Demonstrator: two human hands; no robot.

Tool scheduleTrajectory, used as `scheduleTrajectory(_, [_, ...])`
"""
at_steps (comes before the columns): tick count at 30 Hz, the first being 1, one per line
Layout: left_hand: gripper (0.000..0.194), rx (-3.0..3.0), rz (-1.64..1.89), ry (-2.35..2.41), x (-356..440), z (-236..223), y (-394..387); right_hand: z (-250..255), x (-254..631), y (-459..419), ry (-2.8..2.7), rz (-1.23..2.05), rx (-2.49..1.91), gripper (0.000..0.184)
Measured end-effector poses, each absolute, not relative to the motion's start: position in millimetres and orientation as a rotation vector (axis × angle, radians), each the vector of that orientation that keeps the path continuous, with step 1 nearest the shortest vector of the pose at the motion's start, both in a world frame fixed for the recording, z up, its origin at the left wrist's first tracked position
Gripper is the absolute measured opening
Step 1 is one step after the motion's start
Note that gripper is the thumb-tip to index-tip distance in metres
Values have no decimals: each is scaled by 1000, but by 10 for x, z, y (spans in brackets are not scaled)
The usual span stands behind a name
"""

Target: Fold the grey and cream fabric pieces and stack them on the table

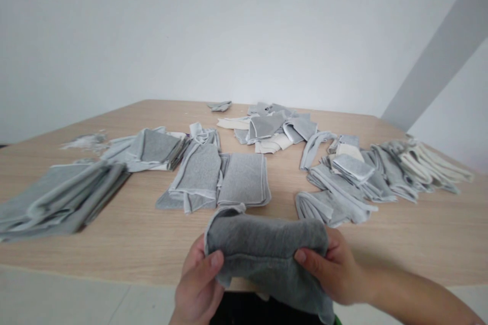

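Note:
A grey piece of fabric (263, 246) with a seam running across it is stretched between my two hands, above the table's front edge. My left hand (202, 277) pinches its left end, thumb on the near face and the other fingers behind. At the right end my right hand (331, 264) grips it the same way, thumb pressed near the seam. The cloth's upper part curves over like a fold, and its lower part hangs down towards my lap. Just beyond it lies a neat stack of grey fabric pieces (244, 180).
On the wooden table (145, 244), folded grey cloths (64, 195) lie at the left. More fabric piles stand at centre left (198, 172), at the back (270, 124) and at the right (343, 177). White scraps of thread (84, 141) lie at the far left. A wall rises behind.

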State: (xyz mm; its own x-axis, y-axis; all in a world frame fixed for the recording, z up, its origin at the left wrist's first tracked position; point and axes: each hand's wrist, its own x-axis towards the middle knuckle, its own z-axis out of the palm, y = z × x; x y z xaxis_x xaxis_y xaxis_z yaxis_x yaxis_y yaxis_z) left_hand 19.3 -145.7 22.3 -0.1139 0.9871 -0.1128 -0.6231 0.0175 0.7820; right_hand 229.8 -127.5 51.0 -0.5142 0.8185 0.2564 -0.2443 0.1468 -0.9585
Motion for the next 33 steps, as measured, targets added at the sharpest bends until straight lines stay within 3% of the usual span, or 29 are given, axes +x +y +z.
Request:
scheduleTrajectory(14, [52, 449, 1405, 862, 193, 120, -1505, 350, 2375, -1241, -1600, 1160, -618, 19])
scheduleTrajectory(33, [36, 759, 1519, 936, 240, 143, -1542, 404, 2437, -1189, -1662, 1232, -552, 19])
